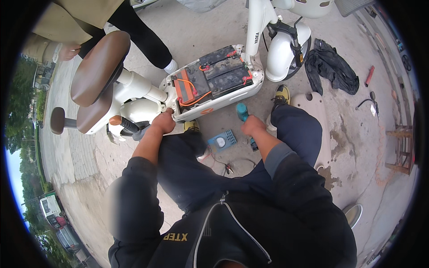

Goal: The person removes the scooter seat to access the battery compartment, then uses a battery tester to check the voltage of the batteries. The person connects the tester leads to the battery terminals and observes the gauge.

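Note:
A white electric scooter (pixel 134 85) has its floor compartment uncovered, showing several dark batteries (pixel 214 69) joined by orange and red wires (pixel 195 98). My left hand (pixel 164 121) is closed at the compartment's rear corner, touching the white frame below the seat post. Whatever its fingers pinch there is too small to make out. My right hand (pixel 254 126) grips a teal cordless power driver (pixel 242 111), held above the ground and apart from the scooter. Between my feet lies a blue meter (pixel 221 140) with a round dial and thin leads (pixel 228 169).
Beyond the scooter a person in a tan coat (pixel 67 24) stands by the brown seat (pixel 100 67). A beige panel (pixel 311 111) lies beside my right leg. Farther right are a black jacket (pixel 330 67), a red tube (pixel 369 76) and a wooden stool (pixel 400 149).

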Action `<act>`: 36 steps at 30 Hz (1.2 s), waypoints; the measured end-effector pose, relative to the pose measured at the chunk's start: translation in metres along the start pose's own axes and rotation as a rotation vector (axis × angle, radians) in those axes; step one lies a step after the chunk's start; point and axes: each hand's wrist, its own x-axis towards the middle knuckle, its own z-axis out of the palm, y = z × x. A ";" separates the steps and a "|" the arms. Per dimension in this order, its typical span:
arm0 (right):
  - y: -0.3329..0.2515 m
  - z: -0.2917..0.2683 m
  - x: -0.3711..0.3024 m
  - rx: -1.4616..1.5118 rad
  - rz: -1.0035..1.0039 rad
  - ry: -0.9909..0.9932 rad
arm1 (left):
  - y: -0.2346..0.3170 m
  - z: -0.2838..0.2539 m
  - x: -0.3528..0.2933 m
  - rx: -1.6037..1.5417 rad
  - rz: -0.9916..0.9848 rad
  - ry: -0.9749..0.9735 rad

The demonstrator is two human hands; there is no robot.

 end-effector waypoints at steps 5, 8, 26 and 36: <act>0.006 0.001 -0.003 -0.034 -0.019 -0.027 | 0.000 0.005 0.004 0.013 0.060 0.030; 0.003 0.004 -0.006 0.007 -0.033 0.006 | -0.002 0.004 0.000 0.048 0.031 0.029; 0.005 0.001 -0.002 0.019 0.022 -0.021 | 0.001 0.003 0.003 0.059 0.012 0.005; 0.011 0.011 0.012 0.011 -0.034 0.027 | 0.008 -0.006 -0.003 0.146 -0.036 0.013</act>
